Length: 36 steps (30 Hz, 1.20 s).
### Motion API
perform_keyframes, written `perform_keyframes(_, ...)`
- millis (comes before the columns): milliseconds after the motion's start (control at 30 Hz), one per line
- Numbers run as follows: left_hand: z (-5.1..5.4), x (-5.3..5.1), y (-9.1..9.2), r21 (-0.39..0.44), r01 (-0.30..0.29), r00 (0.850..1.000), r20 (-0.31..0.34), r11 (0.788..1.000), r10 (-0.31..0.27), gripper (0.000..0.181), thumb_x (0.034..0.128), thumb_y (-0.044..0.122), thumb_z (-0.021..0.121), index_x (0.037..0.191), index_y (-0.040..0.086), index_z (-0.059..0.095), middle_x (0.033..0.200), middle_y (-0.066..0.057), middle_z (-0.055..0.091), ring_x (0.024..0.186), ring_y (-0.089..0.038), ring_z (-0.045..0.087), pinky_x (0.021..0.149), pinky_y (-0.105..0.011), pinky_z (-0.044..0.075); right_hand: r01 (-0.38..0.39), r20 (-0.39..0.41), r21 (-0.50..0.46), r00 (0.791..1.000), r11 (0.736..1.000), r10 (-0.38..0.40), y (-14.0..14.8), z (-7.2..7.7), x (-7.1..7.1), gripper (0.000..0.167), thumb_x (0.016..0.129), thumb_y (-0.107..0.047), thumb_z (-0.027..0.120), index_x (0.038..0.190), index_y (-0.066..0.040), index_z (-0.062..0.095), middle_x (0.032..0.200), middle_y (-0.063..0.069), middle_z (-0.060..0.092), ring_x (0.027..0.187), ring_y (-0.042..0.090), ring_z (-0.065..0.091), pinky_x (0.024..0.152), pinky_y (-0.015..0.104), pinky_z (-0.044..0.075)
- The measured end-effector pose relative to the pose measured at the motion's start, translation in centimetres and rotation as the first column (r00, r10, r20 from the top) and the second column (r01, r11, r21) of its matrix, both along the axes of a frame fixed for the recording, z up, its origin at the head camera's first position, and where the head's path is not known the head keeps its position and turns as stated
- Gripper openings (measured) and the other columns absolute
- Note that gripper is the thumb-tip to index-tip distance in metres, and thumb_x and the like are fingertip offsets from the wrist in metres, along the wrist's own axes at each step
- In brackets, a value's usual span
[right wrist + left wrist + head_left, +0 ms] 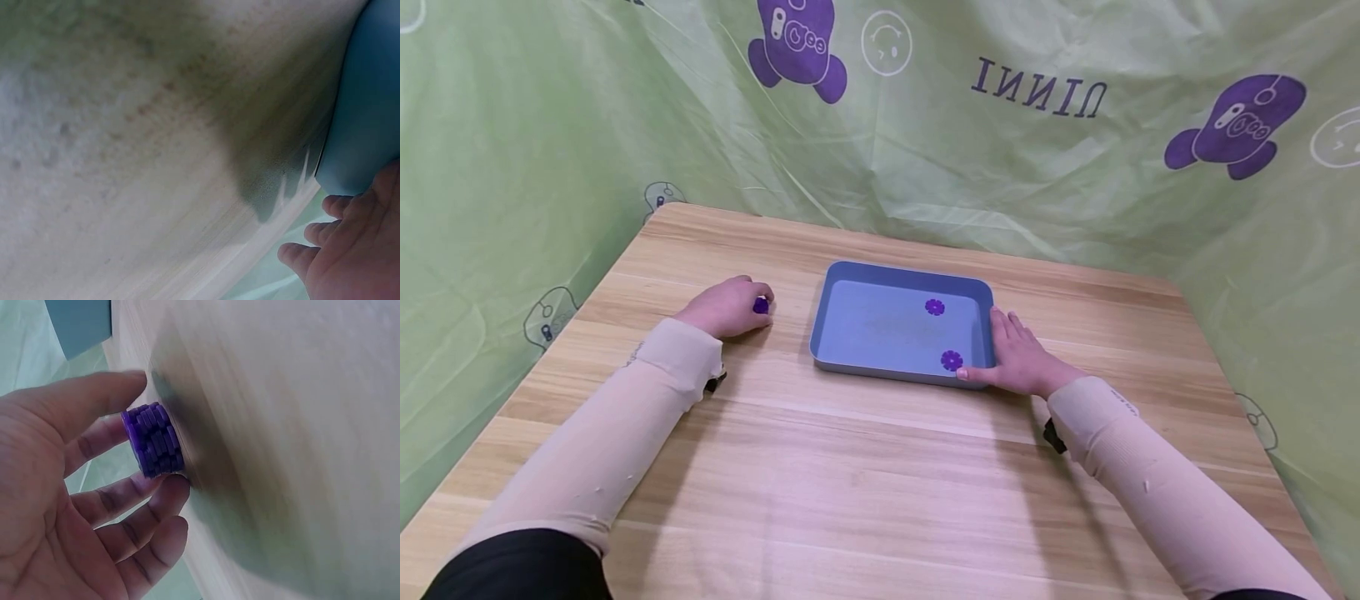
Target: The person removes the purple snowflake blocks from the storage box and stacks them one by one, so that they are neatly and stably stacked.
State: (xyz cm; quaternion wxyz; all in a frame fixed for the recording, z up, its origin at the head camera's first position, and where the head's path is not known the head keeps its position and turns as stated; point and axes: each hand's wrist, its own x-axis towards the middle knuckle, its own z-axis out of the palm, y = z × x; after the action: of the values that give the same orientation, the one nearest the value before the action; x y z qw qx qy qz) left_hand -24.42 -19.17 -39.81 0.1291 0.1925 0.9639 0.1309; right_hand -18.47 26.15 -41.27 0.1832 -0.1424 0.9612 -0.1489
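To the left of the tray, my left hand [728, 307] curls its fingers round a short stack of purple flower-shaped discs [155, 440]. The stack stands on the tabletop, its notched edges visible in the left wrist view; in the head view the fingers hide most of it. A shallow blue-grey rectangular tray [868, 321] lies on the table. Inside it, toward the right, are two loose purple flower-shaped discs, one disc [935, 307] farther back and another disc [951, 361] near the front. My right hand [1021, 358] rests against the tray's right side, fingers extended and thumb over the front right corner.
The wooden table [850, 467] reaches to a green curtain [1000, 167] with purple printed figures, which hangs behind and along both sides. The tray's raised rim stands between the left hand's stack and the loose discs.
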Motion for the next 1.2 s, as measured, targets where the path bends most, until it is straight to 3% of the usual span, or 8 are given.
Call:
perform_keyframes(267, -0.18, -0.12, 0.25, -0.008, -0.018, 1.0, -0.017, 1.0, 0.018, 0.027, 0.096, 0.02, 0.061, 0.113, 0.0, 0.068, 0.106, -0.019, 0.061, 0.097, -0.034, 0.058, 0.09, -0.052, 0.049, 0.005, 0.008, -0.004, 1.0, 1.0, -0.004, -0.08, 0.13, -0.01, 0.127, 0.09, -0.069, 0.065, 0.156, 0.015, -0.005, 0.165, 0.035, -0.004, 0.151, 0.053, -0.004, 0.122, 0.061, 0.003)
perform_keyframes(667, -0.11, -0.16, 0.3, -0.015, -0.002, 0.999, -0.032, 1.0, 0.001, 0.018, 0.0921, 0.006, 0.056, 0.104, 0.001, 0.068, 0.098, -0.015, 0.061, 0.093, -0.032, 0.055, 0.084, -0.048, 0.047, 0.004, 0.004, -0.006, 1.0, 1.0, -0.004, -0.04, 0.19, -0.09, 0.126, 0.09, -0.067, 0.066, 0.156, 0.016, -0.003, 0.164, 0.036, -0.002, 0.151, 0.055, -0.003, 0.122, 0.062, 0.004)
perform_keyframes(1200, -0.14, -0.43, 0.71, -0.048, 0.001, 0.999, -0.033, 0.999, -0.003, 0.021, 0.0883, -0.001, 0.051, 0.095, 0.001, 0.071, 0.091, -0.014, 0.063, 0.086, -0.031, 0.053, 0.079, -0.044, 0.045, 0.008, 0.013, -0.009, 1.0, 1.0, -0.008, -0.12, 0.47, 0.15, 0.125, 0.091, -0.065, 0.066, 0.156, 0.016, -0.003, 0.164, 0.036, -0.001, 0.151, 0.054, -0.002, 0.122, 0.06, 0.004)
